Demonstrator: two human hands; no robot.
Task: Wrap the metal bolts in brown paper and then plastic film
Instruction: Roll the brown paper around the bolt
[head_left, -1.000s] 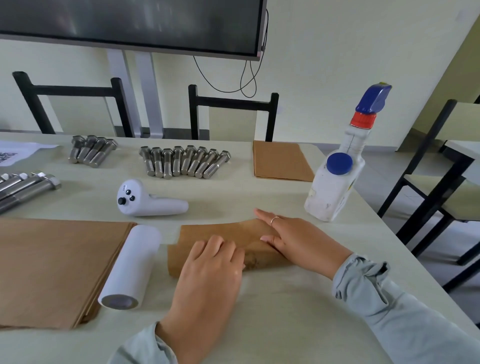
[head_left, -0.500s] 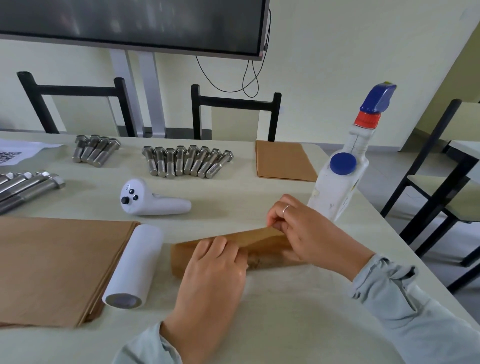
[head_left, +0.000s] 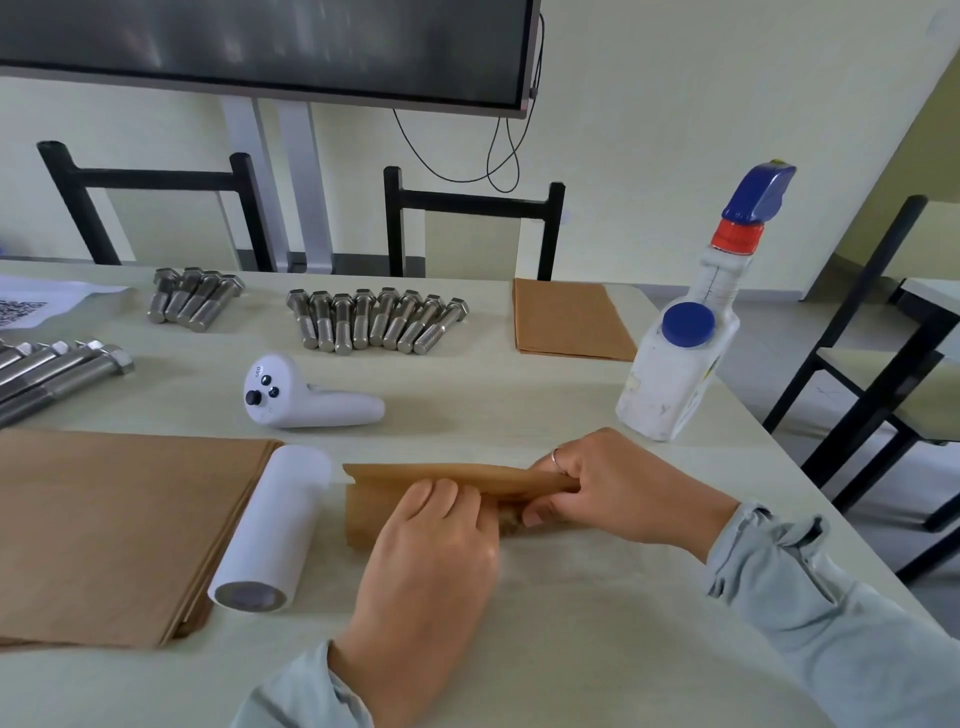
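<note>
A brown paper bundle (head_left: 384, 496) lies on the table in front of me, its top flap lifted. My left hand (head_left: 431, 551) presses down on its middle. My right hand (head_left: 608, 486) pinches the bundle's right end between thumb and fingers. The bolts inside are hidden. Loose metal bolts (head_left: 374, 319) lie in a row at the back, a smaller group (head_left: 195, 299) further left, and long bolts (head_left: 57, 371) at the left edge. A white roll of plastic film (head_left: 272, 525) rests left of the bundle, on a stack of brown paper sheets (head_left: 114, 525).
A white handheld controller (head_left: 306, 397) lies behind the bundle. A white spray bottle (head_left: 685, 353) with a blue and red top stands at the right. Smaller brown sheets (head_left: 566, 319) sit at the back right. Black chairs stand behind and right of the table.
My right hand went from lying flat on the bundle to gripping its right end, and the paper's far flap has lifted. My left hand stayed pressed on the middle.
</note>
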